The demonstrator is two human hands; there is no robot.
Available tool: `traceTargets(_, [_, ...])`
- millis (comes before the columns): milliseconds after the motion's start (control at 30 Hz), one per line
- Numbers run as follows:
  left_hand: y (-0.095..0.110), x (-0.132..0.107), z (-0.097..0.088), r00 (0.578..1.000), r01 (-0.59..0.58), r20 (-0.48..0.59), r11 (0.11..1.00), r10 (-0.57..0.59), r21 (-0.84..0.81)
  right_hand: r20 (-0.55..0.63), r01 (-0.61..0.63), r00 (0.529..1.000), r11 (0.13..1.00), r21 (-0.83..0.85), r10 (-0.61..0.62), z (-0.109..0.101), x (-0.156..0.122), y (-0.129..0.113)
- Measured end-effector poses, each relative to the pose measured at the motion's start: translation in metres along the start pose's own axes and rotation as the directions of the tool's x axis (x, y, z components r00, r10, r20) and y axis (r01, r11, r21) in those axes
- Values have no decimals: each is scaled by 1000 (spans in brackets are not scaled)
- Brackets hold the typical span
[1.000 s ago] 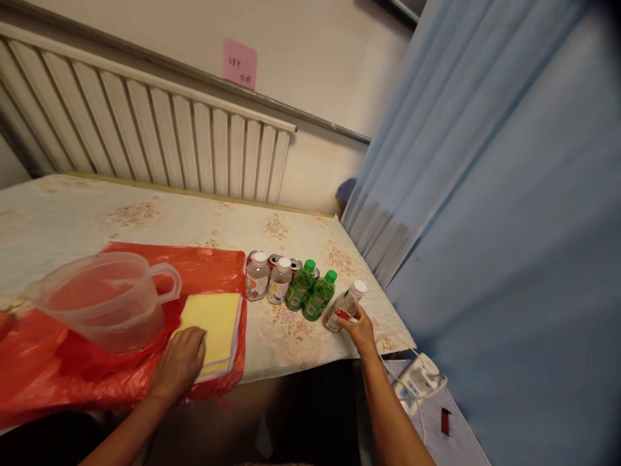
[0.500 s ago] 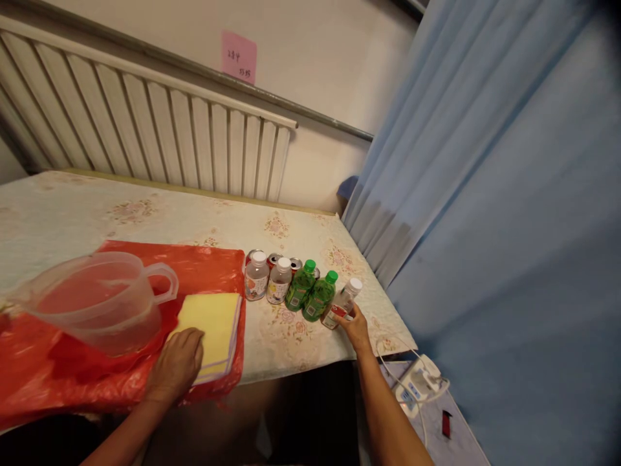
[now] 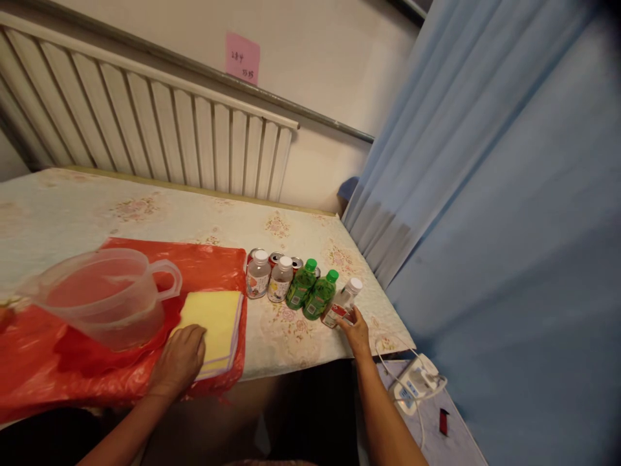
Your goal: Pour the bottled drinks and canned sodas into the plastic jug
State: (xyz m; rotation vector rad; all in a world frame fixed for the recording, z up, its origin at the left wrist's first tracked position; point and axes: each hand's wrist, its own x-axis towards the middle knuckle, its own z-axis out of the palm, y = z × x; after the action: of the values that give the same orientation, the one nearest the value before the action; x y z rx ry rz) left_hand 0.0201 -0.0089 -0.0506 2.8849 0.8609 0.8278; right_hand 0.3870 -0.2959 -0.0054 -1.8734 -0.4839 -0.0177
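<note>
Clock directions from view centre, 12 pointing away from the wearer.

Left hand (image 3: 178, 358) at 8 o'clock: palm down, fingers bent over the near-left part of the folded yellow cloths (image 3: 218, 323). Probably steadies the stack; whether the fingertips pinch it cannot be told.

Right hand (image 3: 358, 335) at 5 o'clock, well apart from the left: thumb on the near side of the white-capped, red-labelled bottle (image 3: 342, 301), index finger along its right side, other fingers partly hidden. Contact is low on the body, plausibly for balance; cannot tell whether clamped or merely touching. Forearm comes in from below, hand pointing to about 11.

Red plastic sheet (image 3: 208, 255) lies under the cloths and the translucent pitcher (image 3: 104, 298), presumably shielding the worktop (image 3: 291, 346). Pitcher handle points towards 2.

The bottle ends the row at the 5 o'clock side, just beside two green-capped bottles (image 3: 309, 296); then two white-capped clear bottles (image 3: 269, 279). Upright and close-set, presumably for order. Cans (image 3: 277, 257) stand directly behind them. Radiator (image 3: 155, 129) beyond, at 10.
</note>
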Motion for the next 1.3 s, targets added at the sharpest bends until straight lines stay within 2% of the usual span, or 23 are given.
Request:
traceTargets(133, [2,0,-1,999,31,-18,998,-32,-46,-89,-89,992,996,5,90,-1,-22,2])
traceTargets(233, [5,1,-4,997,73,-13,990,-75,-118,-70,-102,992,995,18,103,11,-51,-7])
traceTargets(333, [9,2,-8,990,132,-27,966,-141,-222,53,-43,998,999,29,41,36,-81,-33])
traceTargets(467, [17,7,-23,959,252,-48,913,-281,-320,201,66,977,997,49,-75,76,-109,-84])
traceTargets(567, [26,14,-42,930,362,51,887,-363,-286,323,208,924,978,26,-205,104,-119,-118])
traceTargets(667, [34,23,-60,885,455,196,873,-422,-177,469,322,836,947,3,-286,130,-123,-136])
traceTargets(767, [38,28,-66,833,493,313,869,-456,-45,606,395,754,913,-107,-255,152,-123,-141])
traceTargets(867, [36,29,-62,796,493,391,870,-461,23,677,431,715,873,-228,-176,166,-121,-141])
traceTargets(967, [31,27,-55,782,484,433,875,-448,31,701,452,699,846,-285,-137,170,-120,-140])
traceTargets(1300, [32,26,-52,797,452,446,892,-407,8,702,455,700,838,-302,-128,166,-118,-137])
